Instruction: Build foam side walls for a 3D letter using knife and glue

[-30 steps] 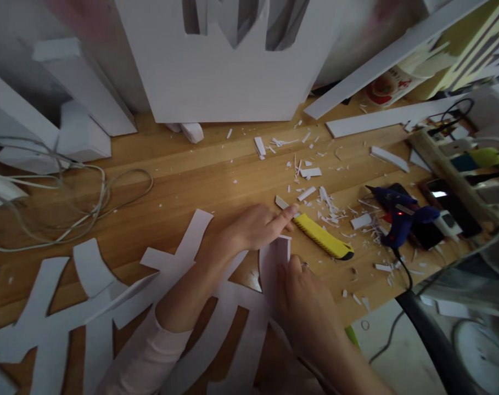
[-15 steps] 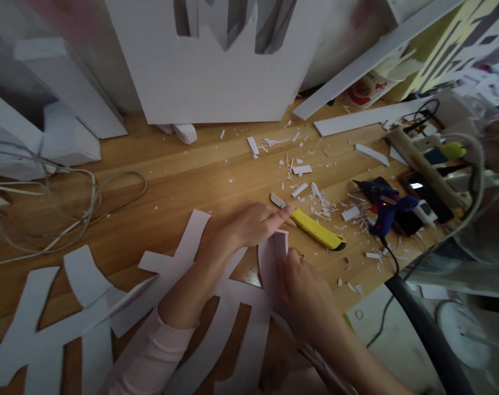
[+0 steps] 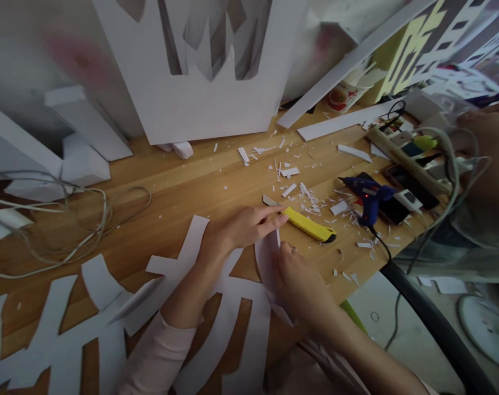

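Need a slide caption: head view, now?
Right hand holds a white piece, left hand by a yellow cutter, scraps on the wooden table.

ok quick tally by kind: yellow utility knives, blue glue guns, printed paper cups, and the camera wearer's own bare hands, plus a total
Yellow-handled utility knife with its blade out: 1
Blue plastic glue gun: 1
White paper cup with red print: 1
Wearer's bare hands, left hand and right hand: 2
Total: 5
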`<act>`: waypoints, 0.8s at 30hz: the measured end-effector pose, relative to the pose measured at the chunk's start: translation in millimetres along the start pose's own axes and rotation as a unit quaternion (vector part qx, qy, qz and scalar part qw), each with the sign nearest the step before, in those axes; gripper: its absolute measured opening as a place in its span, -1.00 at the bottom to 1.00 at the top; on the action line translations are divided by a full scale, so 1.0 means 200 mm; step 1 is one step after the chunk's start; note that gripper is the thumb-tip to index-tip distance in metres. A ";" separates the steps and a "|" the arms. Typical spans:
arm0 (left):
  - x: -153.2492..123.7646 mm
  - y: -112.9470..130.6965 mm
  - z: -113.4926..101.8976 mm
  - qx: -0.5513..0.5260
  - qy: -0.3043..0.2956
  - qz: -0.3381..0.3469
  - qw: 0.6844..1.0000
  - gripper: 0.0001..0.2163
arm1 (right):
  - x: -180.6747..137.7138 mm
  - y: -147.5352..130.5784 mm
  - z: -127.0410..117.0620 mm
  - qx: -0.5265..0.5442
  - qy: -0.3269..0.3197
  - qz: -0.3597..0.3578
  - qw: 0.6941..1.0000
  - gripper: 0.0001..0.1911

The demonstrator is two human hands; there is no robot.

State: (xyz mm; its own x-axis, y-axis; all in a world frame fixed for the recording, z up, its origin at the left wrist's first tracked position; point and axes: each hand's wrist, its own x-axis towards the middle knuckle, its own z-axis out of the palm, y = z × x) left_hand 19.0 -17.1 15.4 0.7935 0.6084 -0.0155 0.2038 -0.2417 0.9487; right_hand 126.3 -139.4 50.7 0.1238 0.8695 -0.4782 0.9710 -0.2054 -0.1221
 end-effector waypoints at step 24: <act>-0.11 0.05 0.01 0.089 0.051 -0.081 0.991 -0.40 | -0.03 -0.01 -0.01 0.048 0.065 -0.030 0.996 -0.74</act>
State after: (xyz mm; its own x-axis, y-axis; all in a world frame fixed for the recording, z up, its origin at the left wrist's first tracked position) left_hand 4.4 -34.9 24.4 0.6822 0.7208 -0.1225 0.4284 -0.2582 0.8659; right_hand 124.8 -143.6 56.1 0.0974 0.9314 -0.3507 0.9543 -0.1874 -0.2327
